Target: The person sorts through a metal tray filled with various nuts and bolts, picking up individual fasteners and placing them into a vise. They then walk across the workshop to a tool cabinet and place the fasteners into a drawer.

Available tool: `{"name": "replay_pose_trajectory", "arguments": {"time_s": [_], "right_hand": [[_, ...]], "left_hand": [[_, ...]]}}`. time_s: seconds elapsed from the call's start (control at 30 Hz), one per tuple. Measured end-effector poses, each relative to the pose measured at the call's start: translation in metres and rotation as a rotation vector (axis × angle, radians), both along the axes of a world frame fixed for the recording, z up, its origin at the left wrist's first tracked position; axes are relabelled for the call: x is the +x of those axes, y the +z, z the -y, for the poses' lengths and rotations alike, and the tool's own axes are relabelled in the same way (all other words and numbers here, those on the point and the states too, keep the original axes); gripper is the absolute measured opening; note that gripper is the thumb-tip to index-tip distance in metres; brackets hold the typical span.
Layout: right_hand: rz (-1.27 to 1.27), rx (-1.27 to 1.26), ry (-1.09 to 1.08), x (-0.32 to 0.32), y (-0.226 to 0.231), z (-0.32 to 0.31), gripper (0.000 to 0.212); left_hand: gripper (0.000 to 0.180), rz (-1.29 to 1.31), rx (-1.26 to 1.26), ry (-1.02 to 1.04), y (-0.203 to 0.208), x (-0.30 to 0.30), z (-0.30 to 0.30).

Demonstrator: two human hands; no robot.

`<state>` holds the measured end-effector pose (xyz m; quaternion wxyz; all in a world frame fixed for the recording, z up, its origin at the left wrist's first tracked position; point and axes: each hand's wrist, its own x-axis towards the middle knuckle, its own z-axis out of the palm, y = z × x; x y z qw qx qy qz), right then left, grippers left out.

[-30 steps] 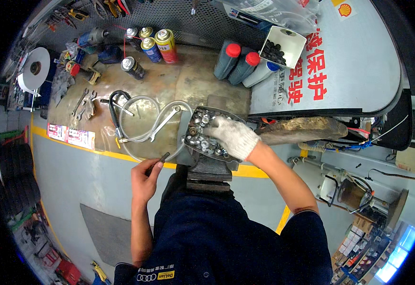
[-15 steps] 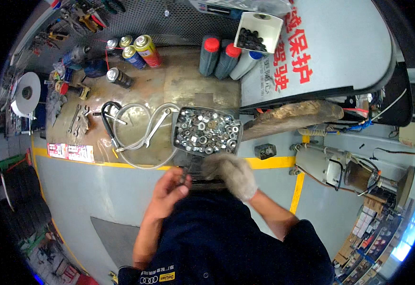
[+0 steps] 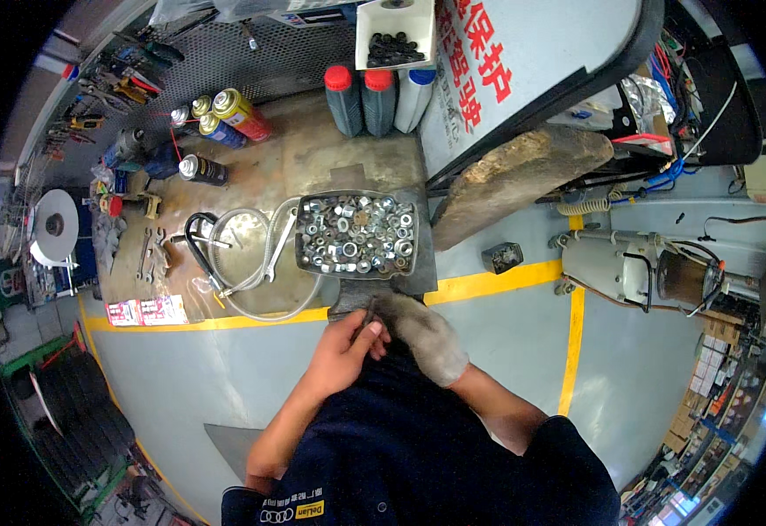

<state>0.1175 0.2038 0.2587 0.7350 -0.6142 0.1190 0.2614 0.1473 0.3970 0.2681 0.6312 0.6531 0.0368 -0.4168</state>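
Left hand (image 3: pixel 341 355) pinches a dark piece (image 3: pixel 371 313), seemingly to steady it; right hand (image 3: pixel 425 340), grip indeterminable; tray (image 3: pixel 356 275) near, presumably for reach.

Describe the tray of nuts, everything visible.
The tray is dark, roughly rectangular with rounded corners and low walls; its exact material is unclear. It is open-topped, sits level-looking, and is crowded with loose nuts, mostly silvery, a few brownish. It rests over a dark flat surface at the bench's near edge. A wrench lies close along its left side; contact is unclear. Neither the bare left hand nor the gloved right hand touches it.
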Motion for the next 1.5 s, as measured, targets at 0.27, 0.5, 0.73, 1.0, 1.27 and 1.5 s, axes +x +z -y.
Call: {"name": "replay_pose_trajectory", "arguments": {"time_s": [0.27,0.5,0.73,1.0,1.27,1.5], "right_hand": [[0.023,-0.071,-0.229,-0.012,-0.004,0.001,0.029],[-0.164,-0.091,-0.622,0.0,-0.03,0.023,0.022],[-0.13,-0.182,-0.745,0.016,-0.062,0.01,0.03],[0.075,-0.455,-0.703,0.026,-0.059,-0.018,0.048],[0.081,-0.593,-0.704,0.027,-0.063,-0.027,0.05],[0.15,-0.673,-0.693,0.027,-0.075,-0.028,0.056]], "left_hand": [[0.03,0.649,0.292,-0.428,0.041,0.012,0.017],[0.03,1.069,0.467,-0.268,0.018,0.095,0.014],[0.045,1.318,0.465,-0.659,-0.012,0.115,0.029],[0.053,1.195,0.562,-0.727,0.001,0.109,-0.013],[0.021,1.346,0.539,-0.551,0.008,0.125,-0.032],[0.022,1.362,0.489,-0.429,-0.009,0.137,0.001]]}}
